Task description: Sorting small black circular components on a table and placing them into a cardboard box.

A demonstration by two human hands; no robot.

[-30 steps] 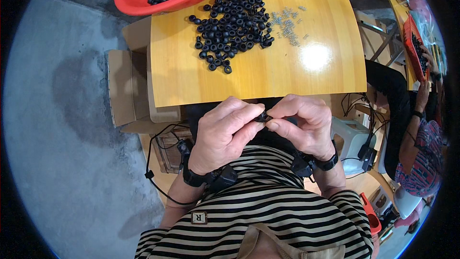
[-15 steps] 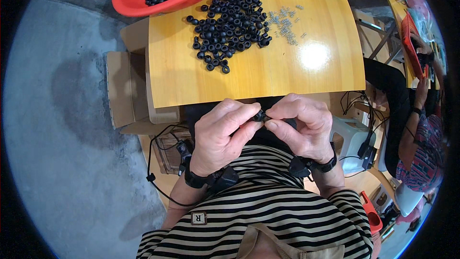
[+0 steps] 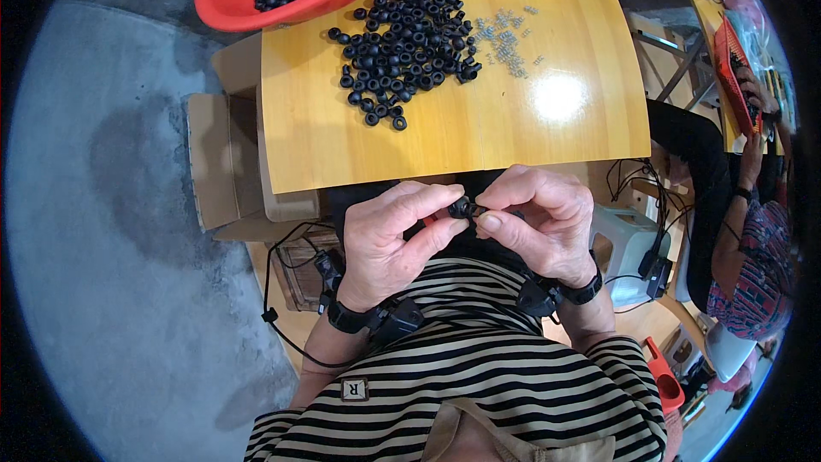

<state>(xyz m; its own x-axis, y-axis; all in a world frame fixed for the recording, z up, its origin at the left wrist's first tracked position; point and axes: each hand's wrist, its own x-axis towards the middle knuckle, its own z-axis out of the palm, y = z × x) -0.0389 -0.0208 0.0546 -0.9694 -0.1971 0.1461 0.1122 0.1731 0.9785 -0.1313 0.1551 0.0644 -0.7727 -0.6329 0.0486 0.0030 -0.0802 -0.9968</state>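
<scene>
Fingertips of the left hand (image 3: pixel 385 244) and the right hand (image 3: pixel 547 218) stand slightly farther apart than 0.5 s ago, and the round black ring-shaped piece with a dull finish (image 3: pixel 460 207) between them shows its face more clearly.

The left thumb and index finger pinch this black ring from 2 sides. The right thumb and index finger are pressed close around a small dark part (image 3: pixel 476 212) just beside the ring; it is too small to tell whether the 2 are joined. How the other fingers of either hand press is hidden by the hands themselves.

Just beyond the fingertips runs the near edge of a glossy yellow wood-grain table (image 3: pixel 385 154). Farther beyond the left fingers, a loose pile of round black rings (image 3: pixel 398 51) covers part of the top, and beyond the right fingers lie scattered small silvery metal pieces (image 3: pixel 510 50), just beside the pile. Past the pile, farthest from the left fingers, sits a wide red plastic basin (image 3: pixel 224 2) full of black rings. Well to the right of the fingers, a co-worker's hand (image 3: pixel 757 90) reaches into a red slatted plastic basket (image 3: pixel 731 68).
</scene>
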